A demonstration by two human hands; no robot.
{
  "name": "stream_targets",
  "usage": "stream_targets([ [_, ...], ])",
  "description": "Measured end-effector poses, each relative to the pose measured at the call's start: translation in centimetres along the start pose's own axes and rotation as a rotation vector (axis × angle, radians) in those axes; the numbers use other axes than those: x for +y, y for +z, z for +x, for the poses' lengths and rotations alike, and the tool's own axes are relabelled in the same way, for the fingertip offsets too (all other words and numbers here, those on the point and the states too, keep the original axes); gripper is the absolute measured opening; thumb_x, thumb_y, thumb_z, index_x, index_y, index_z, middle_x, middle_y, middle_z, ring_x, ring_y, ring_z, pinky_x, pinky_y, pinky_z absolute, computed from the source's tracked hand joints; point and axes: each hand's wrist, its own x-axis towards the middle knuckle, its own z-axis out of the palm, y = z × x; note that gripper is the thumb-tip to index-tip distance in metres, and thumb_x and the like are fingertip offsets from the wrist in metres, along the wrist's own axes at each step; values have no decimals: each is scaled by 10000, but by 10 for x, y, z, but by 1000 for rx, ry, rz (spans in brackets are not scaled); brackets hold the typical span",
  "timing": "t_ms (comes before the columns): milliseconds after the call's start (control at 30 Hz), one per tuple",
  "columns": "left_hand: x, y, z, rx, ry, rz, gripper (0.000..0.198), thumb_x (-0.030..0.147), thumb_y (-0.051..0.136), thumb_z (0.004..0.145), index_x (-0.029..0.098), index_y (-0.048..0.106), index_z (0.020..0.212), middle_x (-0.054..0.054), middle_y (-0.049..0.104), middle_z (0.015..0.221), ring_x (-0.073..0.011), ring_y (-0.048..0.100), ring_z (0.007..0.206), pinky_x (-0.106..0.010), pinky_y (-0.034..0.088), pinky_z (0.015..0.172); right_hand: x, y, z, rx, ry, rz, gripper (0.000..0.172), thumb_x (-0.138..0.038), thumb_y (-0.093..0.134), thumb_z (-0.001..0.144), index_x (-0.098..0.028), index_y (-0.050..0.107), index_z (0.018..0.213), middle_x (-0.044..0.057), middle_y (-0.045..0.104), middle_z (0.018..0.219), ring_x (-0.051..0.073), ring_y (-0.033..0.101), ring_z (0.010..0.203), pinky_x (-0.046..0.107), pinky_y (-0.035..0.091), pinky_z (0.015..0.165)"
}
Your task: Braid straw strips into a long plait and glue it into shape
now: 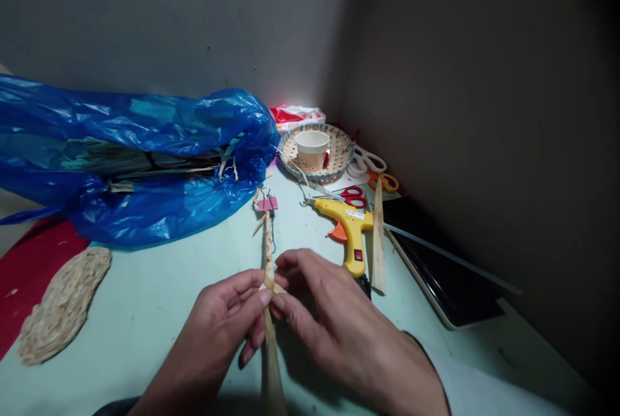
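A narrow braid of dried plant fibre runs down the middle of the table, its far end clamped in a pink binder clip. My left hand pinches the braid's near end between thumb and fingers. From the right, my right hand pinches a strand at the same spot, its thumb almost touching my left thumb. Below both hands a loose, wider fibre strip trails toward me. Some of the fingertips are hidden behind the fibre and the other hand.
A yellow glue gun, red-handled scissors and a flat fibre strip lie at right, beside a black tablet-like device. Behind stands a woven basket with a paper cup. Left are a blue plastic bag and a coiled braid.
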Motion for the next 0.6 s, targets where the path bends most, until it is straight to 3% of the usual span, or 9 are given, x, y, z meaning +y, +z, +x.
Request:
stream_targets([
  [100,-1,1,0,2,21,-44,258,352,681,795,165,616,960,34,592,598,-53,374,425,-159,267,394,5,0,8,-152,65,195,127,-221,445,965,-188,565,994,20,662,858,157,589,782,269,432,701],
  [267,0,3,-2,-4,61,-63,349,299,615,838,229,448,1137,50,602,637,-61,392,458,-163,258,431,12,4,17,-160,96,241,168,-243,469,953,-168,595,872,16,669,785,146,575,749,253,405,706],
  [400,2,5,-6,7,77,-13,415,289,598,834,242,383,1186,58,600,656,-85,428,497,-189,322,473,14,7,17,-179,68,378,242,-243,480,945,-158,580,742,-6,619,703,110,532,648,226,385,645],
  [500,3,4,-8,58,135,171,352,357,555,861,245,415,1164,52,611,626,-119,454,487,-229,358,488,14,9,14,-137,121,453,287,-258,492,938,-146,603,698,-7,586,660,106,485,613,223,367,605],
  [600,3,1,-11,164,255,407,194,409,531,870,260,548,995,66,567,494,-155,505,450,-263,386,523,10,10,12,-73,161,516,261,-252,526,918,-133,643,717,-1,591,660,111,489,630,223,370,609],
])
